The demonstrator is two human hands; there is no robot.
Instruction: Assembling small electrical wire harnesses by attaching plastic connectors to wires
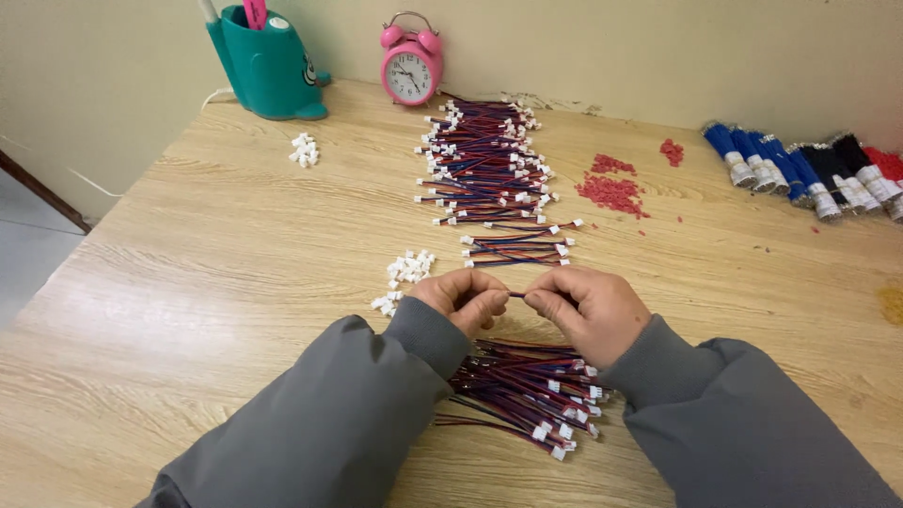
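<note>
— While I watch from here, the thin red-and-blue wire lead point(516, 294) sits pinched between my left hand point(463, 298) and right hand point(585, 310), above the wooden table point(216, 263).

— Around it?

— Loose heap of similar leads point(527, 390) beneath, small white plastic connectors point(406, 273) just left.

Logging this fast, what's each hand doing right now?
Left hand: closed, pinching one end of a thin wire.
Right hand: closed, pinching the wire's other end.

Smooth, faintly glossy wood-grain table point(216, 273); beside the shiny pink plastic alarm clock point(411, 64) on it, a glossy teal plastic holder point(268, 66); matt grey cloth sleeves point(357, 414) nearest.
</note>
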